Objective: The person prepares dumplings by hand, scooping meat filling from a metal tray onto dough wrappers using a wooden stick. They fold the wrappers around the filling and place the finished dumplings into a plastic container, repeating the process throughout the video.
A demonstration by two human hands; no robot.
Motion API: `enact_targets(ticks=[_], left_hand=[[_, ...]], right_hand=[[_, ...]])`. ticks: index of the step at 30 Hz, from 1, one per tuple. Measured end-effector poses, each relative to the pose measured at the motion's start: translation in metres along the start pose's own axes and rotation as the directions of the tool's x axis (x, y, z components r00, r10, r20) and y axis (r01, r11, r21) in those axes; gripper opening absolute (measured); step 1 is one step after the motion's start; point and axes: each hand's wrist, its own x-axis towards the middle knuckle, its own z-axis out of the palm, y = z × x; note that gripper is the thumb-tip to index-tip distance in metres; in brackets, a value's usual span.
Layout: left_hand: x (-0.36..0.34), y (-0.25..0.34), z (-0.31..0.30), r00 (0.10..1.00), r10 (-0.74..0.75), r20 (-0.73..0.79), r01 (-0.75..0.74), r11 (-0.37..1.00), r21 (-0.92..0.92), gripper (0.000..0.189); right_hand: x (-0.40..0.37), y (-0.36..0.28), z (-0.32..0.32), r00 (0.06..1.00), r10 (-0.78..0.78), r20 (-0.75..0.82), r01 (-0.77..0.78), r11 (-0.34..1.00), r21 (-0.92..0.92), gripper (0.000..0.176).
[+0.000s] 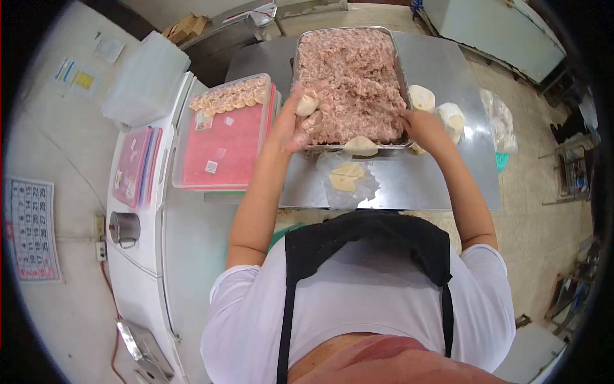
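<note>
Filling dough wrappers with minced meat looks like the step in hand. The meat (352,77) sits in a metal tray (390,146) on the bench (441,176). At its 8 o'clock, the left hand (298,123) has its fingers curled round pale dough (307,104); at 4 o'clock, the right hand (422,128) meets the meat's edge (whether its fingers are closed on anything, I cannot tell). The next move probably calls for meat pressed into dough. A loose wrapper (361,146) lies at 6 o'clock, finished-looking pieces (230,96) at 9.
</note>
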Motion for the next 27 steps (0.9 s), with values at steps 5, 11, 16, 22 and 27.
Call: enact_targets(ticks=[5, 11, 16, 22, 27], left_hand=[[0.016, -0.012, -0.012, 0.992, -0.125, 0.000, 0.115, 0.915, -0.386, 0.063], [0.028, -0.029, 0.000, 0.988, -0.152, 0.025, 0.154, 0.978, -0.137, 0.057], [0.024, -0.038, 0.010, 0.988, 0.145, -0.050, -0.083, 0.781, 0.619, 0.034], [0.033, -0.024, 0.045, 0.970, 0.216, 0.116, -0.152, 0.159, 0.975, 0.032], [0.030, -0.030, 0.032, 0.941, 0.338, -0.012, -0.010, 0.064, 0.998, 0.041]], right_hand=[[-0.035, -0.056, -0.044, 0.884, -0.022, -0.467, 0.202, 0.919, 0.338, 0.029], [-0.003, -0.042, -0.011, 0.916, -0.045, -0.399, 0.102, 0.987, 0.123, 0.029], [-0.016, 0.007, -0.046, 0.920, -0.016, -0.392, 0.124, 0.960, 0.251, 0.027], [-0.025, -0.005, -0.054, 0.860, -0.396, -0.323, 0.511, 0.683, 0.522, 0.029], [-0.018, 0.006, -0.088, 0.787, -0.441, -0.430, 0.505, 0.862, 0.040, 0.023]])
